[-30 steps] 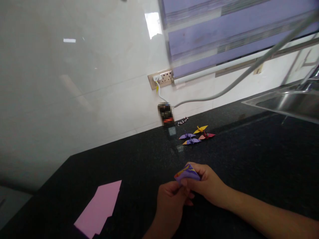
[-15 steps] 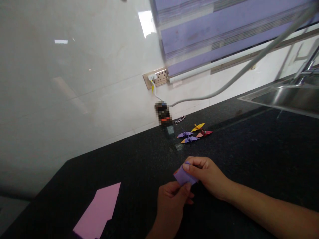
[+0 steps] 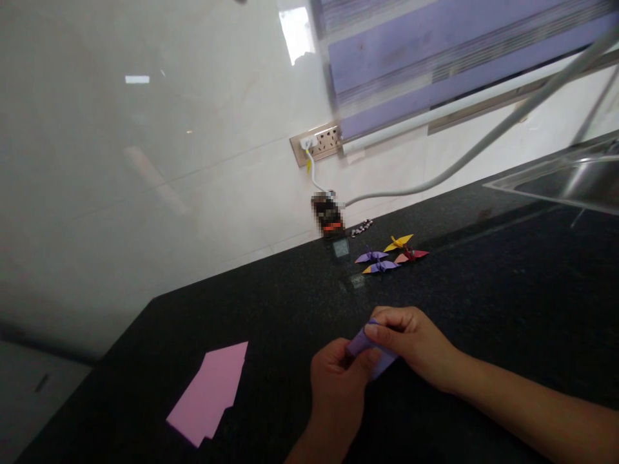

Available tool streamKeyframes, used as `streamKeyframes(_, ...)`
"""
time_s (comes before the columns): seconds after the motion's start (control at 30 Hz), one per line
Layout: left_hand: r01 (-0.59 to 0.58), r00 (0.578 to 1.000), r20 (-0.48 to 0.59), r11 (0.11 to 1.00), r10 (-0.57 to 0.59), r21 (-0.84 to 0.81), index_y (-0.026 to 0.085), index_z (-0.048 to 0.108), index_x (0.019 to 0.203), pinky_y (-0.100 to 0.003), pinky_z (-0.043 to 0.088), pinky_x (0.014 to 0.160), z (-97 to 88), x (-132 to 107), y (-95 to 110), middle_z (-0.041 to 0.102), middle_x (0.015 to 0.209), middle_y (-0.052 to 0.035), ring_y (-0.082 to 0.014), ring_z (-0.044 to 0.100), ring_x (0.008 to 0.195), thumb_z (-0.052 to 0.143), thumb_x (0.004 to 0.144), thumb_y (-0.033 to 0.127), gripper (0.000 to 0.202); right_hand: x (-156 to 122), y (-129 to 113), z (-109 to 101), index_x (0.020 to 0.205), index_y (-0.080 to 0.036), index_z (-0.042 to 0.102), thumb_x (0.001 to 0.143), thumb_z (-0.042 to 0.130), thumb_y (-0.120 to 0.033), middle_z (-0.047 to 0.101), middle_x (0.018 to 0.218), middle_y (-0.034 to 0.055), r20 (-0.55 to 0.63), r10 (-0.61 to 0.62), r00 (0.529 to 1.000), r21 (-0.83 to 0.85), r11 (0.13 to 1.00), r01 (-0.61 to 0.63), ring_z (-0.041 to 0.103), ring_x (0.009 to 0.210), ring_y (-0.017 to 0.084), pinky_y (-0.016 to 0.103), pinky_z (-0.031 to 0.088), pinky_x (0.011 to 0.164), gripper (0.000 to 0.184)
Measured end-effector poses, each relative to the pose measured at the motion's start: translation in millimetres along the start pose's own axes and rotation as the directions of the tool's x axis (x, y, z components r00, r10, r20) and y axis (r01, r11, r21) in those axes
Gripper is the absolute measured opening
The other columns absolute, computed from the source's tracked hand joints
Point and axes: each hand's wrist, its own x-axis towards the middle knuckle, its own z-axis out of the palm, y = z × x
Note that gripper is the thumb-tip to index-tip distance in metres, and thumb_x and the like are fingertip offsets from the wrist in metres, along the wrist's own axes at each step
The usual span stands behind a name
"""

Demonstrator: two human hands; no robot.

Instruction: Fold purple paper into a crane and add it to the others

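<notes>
A folded piece of purple origami paper (image 3: 384, 365) is held between my two hands above the dark counter. My left hand (image 3: 338, 380) pinches its near left side, thumb lying on top. On the far right edge, my right hand (image 3: 416, 341) grips the same paper between thumb and curled fingers. Parts of the paper are covered by both hands. Beyond them stand several small paper cranes: a yellow one (image 3: 399, 242), a red one (image 3: 412, 256) and purple ones (image 3: 381, 266). Off to the left lies pink paper (image 3: 213, 390), its sheets overlapping unevenly.
The black counter (image 3: 271, 296) runs along a white tiled wall (image 3: 217, 206). A pixelated dark object (image 3: 329, 214) and a beaded strand (image 3: 362, 228) sit by the wall, under a socket (image 3: 316, 145). A grey hose (image 3: 449, 171) curves toward the upper right; a steel sink (image 3: 570, 180) is at right.
My left hand has moved up along the purple paper and covers more of it, and the paper is tilted differently. The whole view has shifted, so the surroundings sit farther right.
</notes>
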Motion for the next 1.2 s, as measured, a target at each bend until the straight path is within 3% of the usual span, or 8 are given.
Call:
streamKeyframes(0.27,-0.084,0.996,0.003,0.996,0.084,0.023,0.013,0.048,0.046,-0.022,0.028,0.047,-2.9,1,1,0.043,0.045,0.0012,-0.0089,0.037,0.047,0.042,0.078,0.046,0.046,-1,-2,1,0.058,-0.014,0.058,0.076,0.054,-0.035,0.045,0.061,-0.0017,-0.007,0.019,1.000,0.007,1.000,-0.019,0.043,0.053,0.008,0.021,0.034,0.049,0.028)
streamKeyframes(0.43,-0.015,0.999,0.038,0.995,0.019,-0.101,0.013,0.053,0.050,-0.023,0.035,0.048,-2.0,4,-4,0.050,0.047,-0.0021,-0.0110,0.044,0.045,0.031,0.079,0.055,0.055,-1,-4,-1,0.058,-0.014,0.058,0.075,0.055,-0.036,0.045,0.061,-0.0013,-0.035,0.033,0.999,0.036,0.999,-0.032,0.044,0.054,0.009,0.022,0.035,0.051,0.028)
streamKeyframes(0.6,0.067,0.976,0.213,0.995,-0.049,-0.077,0.011,0.059,0.063,-0.022,0.038,0.047,0.3,4,-6,0.055,0.052,-0.0025,-0.0110,0.048,0.046,0.057,0.070,0.040,0.029,1,-6,-2,0.057,-0.014,0.059,0.075,0.055,-0.036,0.045,0.060,-0.0016,-0.087,0.041,0.995,0.057,0.998,-0.036,0.043,0.054,0.009,0.022,0.034,0.050,0.028)
streamKeyframes(0.8,0.046,0.978,0.208,0.997,-0.031,-0.066,0.012,0.058,0.062,-0.021,0.036,0.047,0.5,2,3,0.054,0.049,-0.0007,-0.0095,0.047,0.045,0.054,0.073,0.029,0.020,1,-3,-1,0.055,-0.014,0.055,0.075,0.055,-0.036,0.042,0.058,-0.0026,-0.157,0.085,0.984,0.087,0.994,-0.072,0.040,0.052,0.009,0.022,0.031,0.048,0.029)
streamKeyframes(1.0,0.088,0.967,0.246,0.995,-0.072,-0.053,0.012,0.057,0.060,-0.021,0.037,0.049,-1.1,2,0,0.055,0.052,-0.0017,-0.0105,0.048,0.047,0.060,0.068,0.030,0.020,3,-1,-8,0.057,-0.014,0.057,0.075,0.054,-0.036,0.042,0.058,-0.0028,-0.162,0.053,0.985,0.064,0.997,-0.043,0.040,0.053,0.009,0.022,0.032,0.049,0.029)
streamKeyframes(1.2,0.059,0.980,0.197,0.994,-0.040,-0.091,0.012,0.059,0.061,-0.021,0.036,0.050,-3.7,5,-2,0.054,0.053,-0.0008,-0.0097,0.047,0.049,0.061,0.067,0.028,0.018,4,-7,-13,0.058,-0.014,0.058,0.072,0.059,-0.035,0.047,0.057,-0.0020,-0.008,0.084,0.996,0.109,0.991,-0.083,0.041,0.051,0.008,0.020,0.032,0.046,0.025)
